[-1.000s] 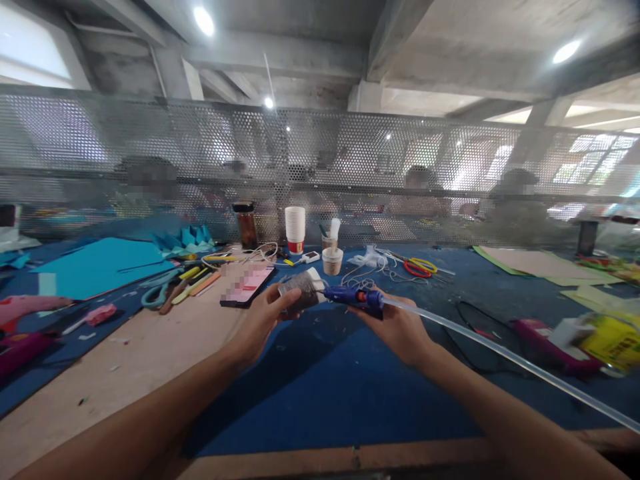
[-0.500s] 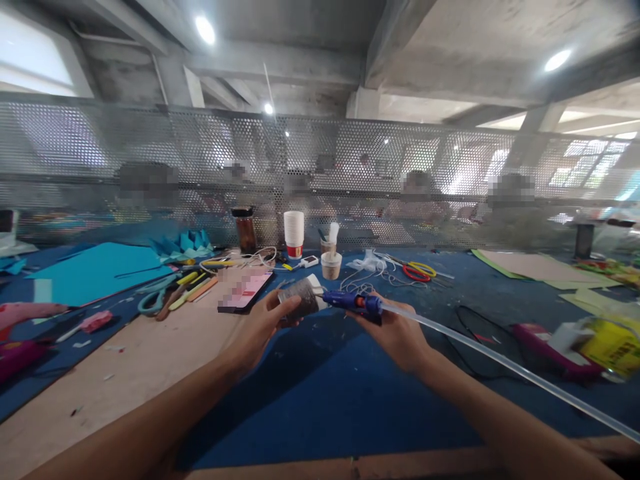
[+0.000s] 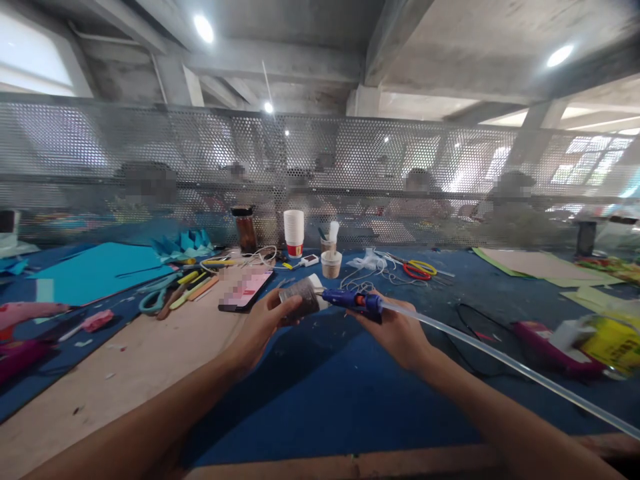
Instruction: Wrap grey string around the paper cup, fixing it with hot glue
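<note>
My left hand is closed round a small paper cup, tilted on its side, its outside wrapped in something grey and its white end facing right. In my right hand is a blue hot glue gun, its nozzle at the white end of the cup; whether it touches I cannot tell. From the back of the gun a long clear glue stick runs down to the right. Behind the cup stands a small beige cup with a stick in it.
A phone, teal scissors and craft tools lie left. Behind are stacked paper cups, a dark-lidded jar and red-and-yellow-handled scissors. Blue paper is far left. A perforated metal screen closes off the back.
Both hands, the cup and the glue gun hold almost the same place. Only a very slight shift of the whole view shows.
</note>
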Demonstrator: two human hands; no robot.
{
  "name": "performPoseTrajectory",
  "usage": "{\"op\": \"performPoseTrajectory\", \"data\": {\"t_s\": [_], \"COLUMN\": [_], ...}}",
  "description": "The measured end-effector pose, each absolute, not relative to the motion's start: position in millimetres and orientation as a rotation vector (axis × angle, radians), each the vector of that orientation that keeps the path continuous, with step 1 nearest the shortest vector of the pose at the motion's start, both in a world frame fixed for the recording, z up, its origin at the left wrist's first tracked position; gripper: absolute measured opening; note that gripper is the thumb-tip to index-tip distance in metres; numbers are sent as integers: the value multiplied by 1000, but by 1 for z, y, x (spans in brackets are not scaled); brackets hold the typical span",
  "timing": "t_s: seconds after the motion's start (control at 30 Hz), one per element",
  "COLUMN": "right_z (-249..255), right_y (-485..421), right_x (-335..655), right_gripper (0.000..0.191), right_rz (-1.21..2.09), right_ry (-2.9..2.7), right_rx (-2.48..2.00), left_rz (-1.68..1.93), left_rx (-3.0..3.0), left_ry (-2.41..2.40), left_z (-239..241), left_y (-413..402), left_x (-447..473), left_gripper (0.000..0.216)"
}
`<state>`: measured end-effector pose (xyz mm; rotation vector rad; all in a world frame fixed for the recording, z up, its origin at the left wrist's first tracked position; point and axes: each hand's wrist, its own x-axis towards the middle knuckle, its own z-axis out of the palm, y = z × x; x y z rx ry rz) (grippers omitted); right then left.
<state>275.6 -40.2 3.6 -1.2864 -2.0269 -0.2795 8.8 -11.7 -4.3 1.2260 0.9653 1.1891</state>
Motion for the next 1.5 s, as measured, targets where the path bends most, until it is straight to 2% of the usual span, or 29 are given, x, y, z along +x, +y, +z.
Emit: {"op": "performPoseTrajectory", "data": {"t_s": [0.43, 0.8, 1.5], "right_z": [7, 7, 3], "right_y": [-42, -42, -40], "right_x": [277, 276, 277], "right_gripper": [27, 31, 25], "right_rz": [-300, -319, -356], "right_ry": [-2079, -2076, -2098], "right_rx": [-1350, -1340, -1293], "left_rz": [1199, 1177, 1173], "left_rx": [1204, 1175, 1122], "left_ry": [936, 929, 901], "left_z": [-5, -3, -4], "left_y": [-10, -13, -8], "left_x": [7, 7, 4], "left_gripper": [35, 35, 36]}}
